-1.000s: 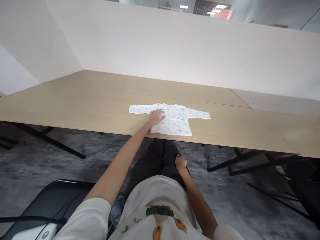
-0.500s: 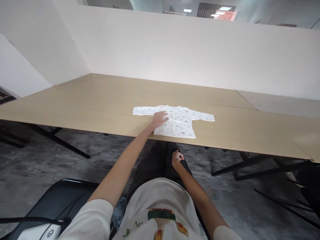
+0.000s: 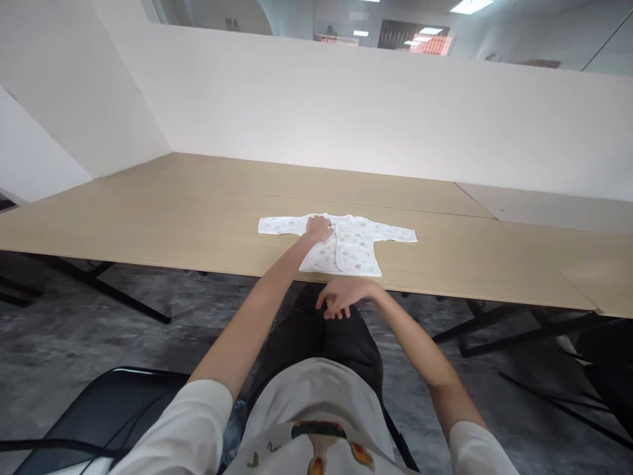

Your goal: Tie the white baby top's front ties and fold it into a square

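Observation:
A white long-sleeved baby shirt (image 3: 357,249) with a small grey print lies spread flat on the table, its collar toward the wall and both sleeves stretched out sideways. On its upper left part, close to the collar, my left hand (image 3: 319,228) rests with bent fingers closed on the cloth; the fingertips are partly hidden. My right hand (image 3: 343,295) hangs in front of the table edge above my lap, just short of the shirt's hem. Its fingers droop loosely and apart, holding nothing.
The wood-look table (image 3: 163,218) runs along a white partition (image 3: 346,112), its front edge close to my legs. A black chair (image 3: 99,409) stands at my left with a cable across it. Black table legs (image 3: 494,323) show at the right.
My right hand has risen from my lap to the table's front edge. My left hand has slid up the shirt toward the collar and its fingers have curled. The view has shifted slightly.

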The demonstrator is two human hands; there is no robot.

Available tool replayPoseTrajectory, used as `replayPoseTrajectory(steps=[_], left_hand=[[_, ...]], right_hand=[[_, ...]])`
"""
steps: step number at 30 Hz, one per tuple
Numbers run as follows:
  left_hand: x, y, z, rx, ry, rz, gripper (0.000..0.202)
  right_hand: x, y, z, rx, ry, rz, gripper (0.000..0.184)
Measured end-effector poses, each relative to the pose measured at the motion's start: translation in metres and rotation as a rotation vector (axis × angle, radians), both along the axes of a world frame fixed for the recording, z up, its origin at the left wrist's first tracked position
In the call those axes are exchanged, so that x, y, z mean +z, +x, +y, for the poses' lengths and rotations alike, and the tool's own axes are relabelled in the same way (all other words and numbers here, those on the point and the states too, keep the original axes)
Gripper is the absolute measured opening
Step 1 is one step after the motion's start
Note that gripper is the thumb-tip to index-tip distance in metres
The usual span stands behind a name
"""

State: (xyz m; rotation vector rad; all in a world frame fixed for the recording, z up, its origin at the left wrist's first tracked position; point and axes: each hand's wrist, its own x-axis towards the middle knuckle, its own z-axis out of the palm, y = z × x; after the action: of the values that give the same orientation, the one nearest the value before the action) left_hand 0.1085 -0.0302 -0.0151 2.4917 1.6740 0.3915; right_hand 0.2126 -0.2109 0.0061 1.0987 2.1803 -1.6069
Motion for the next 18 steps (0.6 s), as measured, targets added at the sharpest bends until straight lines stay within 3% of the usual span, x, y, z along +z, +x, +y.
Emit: replayPoseTrajectory(steps=[3, 6, 9, 11, 14, 18], left_hand=[[-0.005, 0.012, 0.004, 0.052, -0.03, -0.156, 0.027], [-0.013, 0.017, 0.008, 0.085, -0.073, -0.22, 0.027], [-0.017, 0.019, 0.013, 0.122, -0.087, -0.259, 0.028], [-0.018, 0.019, 0.015, 0.15, -0.099, -0.293, 0.028], [-0.019, 0.02, 0.014, 0.195, -0.129, -0.327, 0.026], [-0.022, 0.022, 0.012, 0.239, -0.163, -0.393, 0.022]], right_hand=[[0.035, 0.018, 0.037, -0.104, 0.029, 0.169, 0.039], [0.042, 0.033, 0.085, -0.466, 0.26, 0.348, 0.019], [0.027, 0.04, 0.13, -0.869, 0.491, 0.36, 0.014], [0.012, 0.039, 0.153, -1.04, 0.599, 0.288, 0.015], [-0.014, 0.034, 0.173, -1.17, 0.736, 0.177, 0.022], [-0.04, 0.028, 0.179, -1.165, 0.89, 0.046, 0.033]])
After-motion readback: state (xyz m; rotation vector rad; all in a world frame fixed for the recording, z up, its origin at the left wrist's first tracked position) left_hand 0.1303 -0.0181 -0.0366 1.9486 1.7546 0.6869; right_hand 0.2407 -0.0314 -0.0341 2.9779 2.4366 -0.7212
